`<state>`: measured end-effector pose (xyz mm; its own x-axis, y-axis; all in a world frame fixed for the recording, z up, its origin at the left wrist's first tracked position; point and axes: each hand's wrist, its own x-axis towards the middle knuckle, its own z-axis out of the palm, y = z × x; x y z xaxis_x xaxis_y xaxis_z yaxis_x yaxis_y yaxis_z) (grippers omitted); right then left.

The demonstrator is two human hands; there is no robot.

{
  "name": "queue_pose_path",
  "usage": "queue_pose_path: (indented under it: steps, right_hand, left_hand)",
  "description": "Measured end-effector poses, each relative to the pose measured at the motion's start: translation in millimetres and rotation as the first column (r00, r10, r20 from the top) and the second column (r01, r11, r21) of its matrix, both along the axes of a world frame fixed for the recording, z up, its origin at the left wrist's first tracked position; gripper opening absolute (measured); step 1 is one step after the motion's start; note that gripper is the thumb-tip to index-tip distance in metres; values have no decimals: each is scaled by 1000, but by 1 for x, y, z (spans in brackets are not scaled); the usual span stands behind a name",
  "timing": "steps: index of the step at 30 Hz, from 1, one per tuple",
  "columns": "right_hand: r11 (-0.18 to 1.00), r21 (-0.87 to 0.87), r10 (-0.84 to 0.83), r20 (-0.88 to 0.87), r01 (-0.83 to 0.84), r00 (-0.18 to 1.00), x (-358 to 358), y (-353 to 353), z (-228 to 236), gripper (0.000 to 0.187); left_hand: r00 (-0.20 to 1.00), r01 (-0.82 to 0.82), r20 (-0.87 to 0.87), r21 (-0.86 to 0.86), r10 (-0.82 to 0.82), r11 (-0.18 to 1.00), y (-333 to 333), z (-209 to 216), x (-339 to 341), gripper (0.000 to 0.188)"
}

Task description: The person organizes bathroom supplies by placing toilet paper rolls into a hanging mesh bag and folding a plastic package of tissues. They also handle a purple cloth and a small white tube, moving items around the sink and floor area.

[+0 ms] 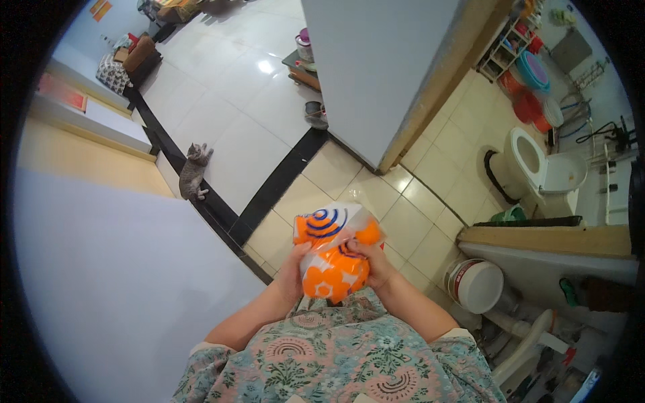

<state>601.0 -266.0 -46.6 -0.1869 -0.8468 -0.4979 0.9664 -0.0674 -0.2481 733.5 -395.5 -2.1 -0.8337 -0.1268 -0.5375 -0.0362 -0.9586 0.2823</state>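
A shiny plastic packet (pixel 329 272), orange and white with a flower pattern and dark blue rings, is held up in front of my body. My left hand (pixel 291 269) grips its left side, with the fingers partly hidden behind it. On the other side, my right hand (pixel 373 260) clasps the packet, its thumb pressed on the front. Clear film shows along the packet's upper end. What it contains cannot be made out.
A grey cat (pixel 194 173) lies on the dark floor strip at the left. Ahead stands a white wall corner (pixel 383 74). To the right, a doorway leads to a toilet (pixel 527 158) with tubs beyond. A white bucket (pixel 478 285) and a washbasin (pixel 527 352) are at the lower right.
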Motion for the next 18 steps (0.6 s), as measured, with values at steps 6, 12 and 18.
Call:
queue_pose_path:
  steps: [6,12,18]
  right_hand:
    - [851,349,-285,-322,393,903,-81,103,-64,33]
    - [570,555,-432,-425,606,795,-104,233,-73,41]
    - [379,683,-501,-417,625,759,-55,258,-69,48]
  left_hand:
    - [914,298,405,-673,-1,677,-31,-94,-29,81]
    - [493,842,870,-471,-22,264,-58,-246,60,100]
    - [416,775,857,-159,-304,612,-31,-273,44,94]
